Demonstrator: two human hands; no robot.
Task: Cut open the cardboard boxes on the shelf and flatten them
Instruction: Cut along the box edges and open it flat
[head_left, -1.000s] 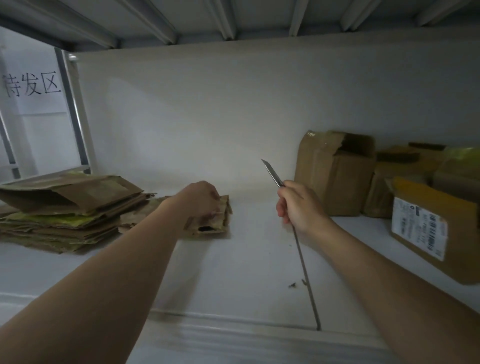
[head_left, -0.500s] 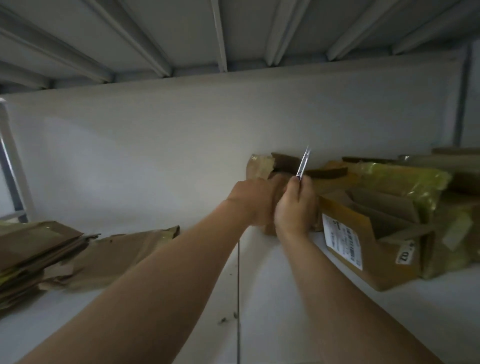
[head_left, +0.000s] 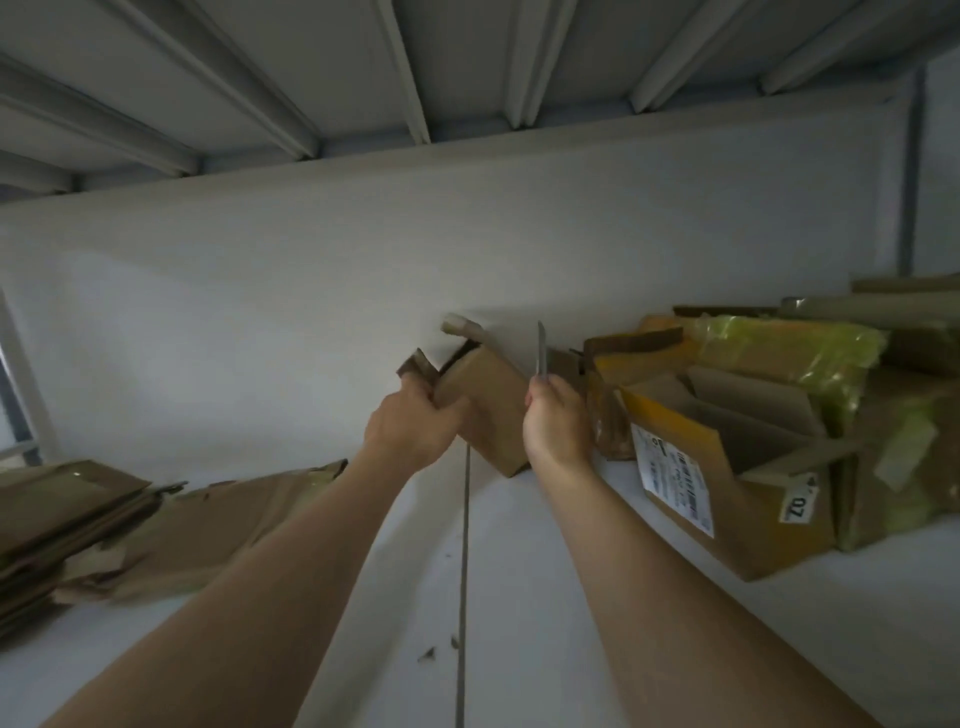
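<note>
Nearest, flattened boxes (head_left: 78, 514) lie piled at the shelf's (head_left: 519, 597) left. Farther in, the left hand (head_left: 410, 431) clamps a small box (head_left: 488, 410), tilting it clear of the rest, probably for cutting. The right hand (head_left: 556, 426) is fisted round a knife (head_left: 542, 349), blade up, beside it.

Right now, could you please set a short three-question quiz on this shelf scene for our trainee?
1. True or false: the right hand holds the knife blade-up.
2. Which hand grips the small box? A) left B) right
3. Fill in: the flattened cardboard pile lies to the ___ of the arms.

Key: 1 true; 2 A, the left hand; 3 left.
</note>
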